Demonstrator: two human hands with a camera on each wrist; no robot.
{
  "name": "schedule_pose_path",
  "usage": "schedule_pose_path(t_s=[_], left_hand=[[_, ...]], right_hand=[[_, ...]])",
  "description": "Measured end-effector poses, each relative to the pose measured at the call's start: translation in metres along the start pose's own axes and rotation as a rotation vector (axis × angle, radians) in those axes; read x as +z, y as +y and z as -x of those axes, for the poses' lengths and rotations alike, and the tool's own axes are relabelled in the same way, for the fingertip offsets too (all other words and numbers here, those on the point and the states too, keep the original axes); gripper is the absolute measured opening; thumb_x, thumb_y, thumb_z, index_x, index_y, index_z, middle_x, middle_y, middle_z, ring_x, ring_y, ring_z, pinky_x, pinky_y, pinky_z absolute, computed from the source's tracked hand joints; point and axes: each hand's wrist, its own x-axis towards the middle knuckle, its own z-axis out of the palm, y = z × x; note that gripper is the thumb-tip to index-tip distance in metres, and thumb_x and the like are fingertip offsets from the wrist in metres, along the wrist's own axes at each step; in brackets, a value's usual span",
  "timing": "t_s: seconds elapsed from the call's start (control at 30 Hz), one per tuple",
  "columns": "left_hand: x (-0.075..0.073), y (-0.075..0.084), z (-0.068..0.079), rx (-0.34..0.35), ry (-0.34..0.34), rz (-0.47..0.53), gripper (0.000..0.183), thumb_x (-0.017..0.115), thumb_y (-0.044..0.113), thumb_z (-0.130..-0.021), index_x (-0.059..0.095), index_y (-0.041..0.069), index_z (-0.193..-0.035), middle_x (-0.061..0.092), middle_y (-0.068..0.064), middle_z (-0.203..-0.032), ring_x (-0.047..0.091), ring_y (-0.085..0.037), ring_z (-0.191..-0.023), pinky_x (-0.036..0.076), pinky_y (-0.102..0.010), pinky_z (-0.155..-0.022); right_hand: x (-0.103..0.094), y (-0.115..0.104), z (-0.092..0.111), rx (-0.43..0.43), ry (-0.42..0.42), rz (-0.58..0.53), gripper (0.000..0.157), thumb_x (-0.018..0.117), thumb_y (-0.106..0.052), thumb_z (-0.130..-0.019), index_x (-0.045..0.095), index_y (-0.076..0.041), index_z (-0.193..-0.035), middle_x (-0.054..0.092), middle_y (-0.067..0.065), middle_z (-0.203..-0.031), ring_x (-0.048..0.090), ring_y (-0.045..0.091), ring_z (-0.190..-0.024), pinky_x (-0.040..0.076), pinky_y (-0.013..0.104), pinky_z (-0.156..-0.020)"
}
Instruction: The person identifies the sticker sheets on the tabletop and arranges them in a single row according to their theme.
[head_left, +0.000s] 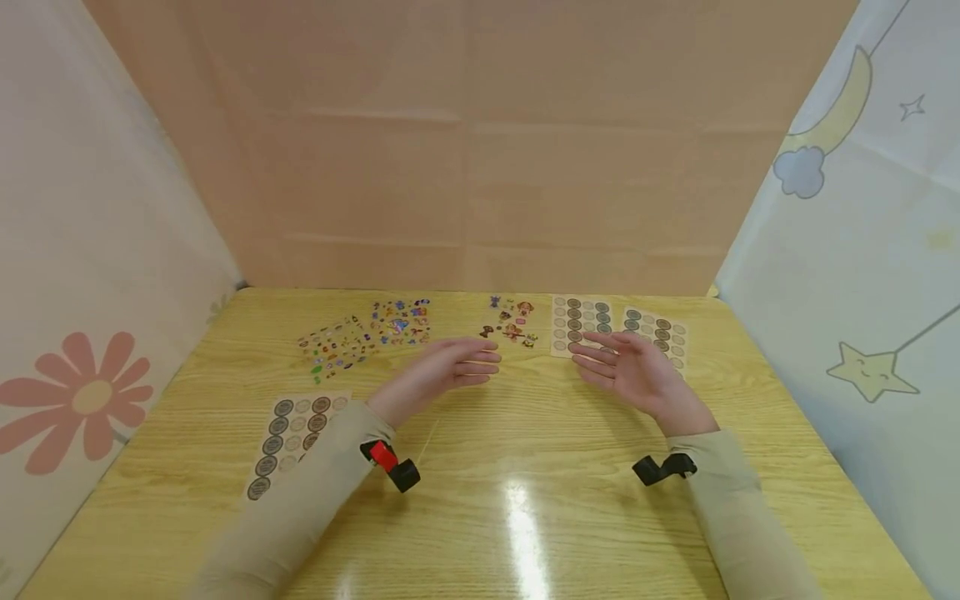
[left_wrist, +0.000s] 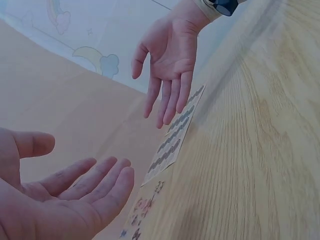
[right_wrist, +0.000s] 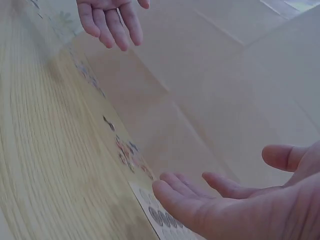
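Both hands hover over the wooden table, palms turned toward each other, with nothing in them. My left hand [head_left: 450,367] has its fingers extended toward the middle. Nearest to it is a clear sheet of cartoon character stickers [head_left: 513,323]. Opposite, my right hand [head_left: 633,371] also has extended fingers. Behind its fingertips lies a sheet of round stickers [head_left: 559,317], partly hidden by them. A second sheet of round stickers [head_left: 678,340] lies to its right, partly covered by the hand. In the left wrist view, both palms [left_wrist: 172,55] [left_wrist: 65,210] show bare.
At the back left lie a sheet of small colorful stickers [head_left: 337,346] and a blue-toned sticker sheet [head_left: 401,323]. Another round-sticker sheet [head_left: 279,442] is partly under the left forearm in view. A peach-colored backdrop [head_left: 465,167] rises behind the table [head_left: 510,450]; patterned panels flank both sides.
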Motion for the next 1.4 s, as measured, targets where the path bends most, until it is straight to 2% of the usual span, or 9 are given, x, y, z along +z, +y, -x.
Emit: schedule_pose_path(t_s=[0.1,0.17,0.27,0.4,0.8,1.0,1.1,1.2,1.4], left_hand=[[0.005,-0.003,-0.011,-0.025,0.008,0.001,0.045,0.05,0.023,-0.101,0.046,-0.004,-0.136,0.049,-0.026,-0.135,0.049,-0.036,-0.124,0.042,-0.042,-0.102],[0.008,-0.005,-0.017,-0.033,0.01,-0.011,0.045,0.05,0.023,-0.101,0.046,-0.004,-0.137,0.047,-0.028,-0.136,0.049,-0.036,-0.124,0.042,-0.041,-0.102],[0.012,-0.007,-0.024,-0.036,0.007,-0.041,0.045,0.05,0.023,-0.101,0.045,-0.003,-0.137,0.047,-0.026,-0.136,0.05,-0.035,-0.123,0.042,-0.042,-0.103],[0.017,-0.008,-0.032,-0.045,-0.01,-0.069,0.046,0.049,0.027,-0.101,0.045,0.001,-0.139,0.049,-0.021,-0.136,0.051,-0.031,-0.122,0.039,-0.043,-0.105],[0.033,-0.01,-0.068,-0.085,-0.035,0.003,0.049,0.048,0.026,-0.102,0.041,0.001,-0.142,0.046,-0.021,-0.14,0.049,-0.03,-0.125,0.036,-0.044,-0.107],[0.042,-0.009,-0.081,-0.108,-0.004,0.017,0.049,0.049,0.025,-0.101,0.04,0.001,-0.143,0.049,-0.019,-0.137,0.048,-0.033,-0.125,0.037,-0.046,-0.106],[0.043,-0.009,-0.088,-0.113,0.018,0.03,0.048,0.047,0.023,-0.102,0.04,0.001,-0.143,0.048,-0.019,-0.138,0.047,-0.034,-0.126,0.037,-0.046,-0.106],[0.045,-0.008,-0.095,-0.113,0.032,0.029,0.047,0.046,0.023,-0.103,0.04,0.001,-0.143,0.046,-0.019,-0.14,0.046,-0.032,-0.127,0.037,-0.044,-0.106],[0.051,-0.012,-0.112,-0.108,0.028,0.08,0.05,0.044,0.022,-0.103,0.033,-0.001,-0.146,0.035,-0.023,-0.147,0.036,-0.035,-0.133,0.034,-0.043,-0.109]], right_hand=[[-0.006,-0.003,0.003,0.011,0.035,-0.044,0.063,0.032,-0.026,-0.106,-0.002,0.0,-0.151,0.005,0.027,-0.155,0.001,0.039,-0.142,0.009,0.045,-0.116],[-0.01,-0.005,0.005,0.014,0.071,-0.051,0.06,0.031,-0.026,-0.106,0.002,0.0,-0.152,-0.002,0.025,-0.156,0.002,0.038,-0.143,0.01,0.043,-0.116],[-0.019,-0.009,0.008,0.015,0.086,-0.064,0.048,0.029,-0.025,-0.106,0.024,-0.002,-0.148,0.017,0.027,-0.152,0.015,0.036,-0.142,0.008,0.042,-0.116],[-0.031,-0.018,0.01,-0.003,0.074,-0.077,0.036,0.032,-0.024,-0.105,0.049,-0.001,-0.128,0.049,0.019,-0.132,0.042,0.033,-0.129,0.005,0.043,-0.116],[-0.055,-0.032,0.013,-0.01,0.137,-0.118,0.034,0.037,-0.026,-0.105,0.057,-0.001,-0.118,0.058,0.021,-0.12,0.052,0.032,-0.118,0.002,0.042,-0.116],[-0.065,-0.034,0.01,-0.013,0.171,-0.091,0.038,0.04,-0.029,-0.104,0.049,-0.005,-0.131,0.05,0.019,-0.129,0.026,0.033,-0.138,0.005,0.04,-0.117],[-0.065,-0.034,0.008,-0.005,0.196,-0.08,0.055,0.039,-0.033,-0.104,0.021,-0.011,-0.151,0.025,0.022,-0.149,0.004,0.031,-0.144,0.005,0.039,-0.117],[-0.064,-0.034,0.005,-0.001,0.222,-0.074,0.07,0.038,-0.035,-0.103,-0.005,-0.013,-0.154,-0.001,0.016,-0.157,-0.003,0.03,-0.144,0.006,0.038,-0.117],[-0.061,-0.035,0.0,-0.01,0.272,-0.065,0.06,0.038,-0.036,-0.103,0.011,-0.014,-0.151,0.002,0.017,-0.155,0.0,0.028,-0.144,0.008,0.039,-0.117]])
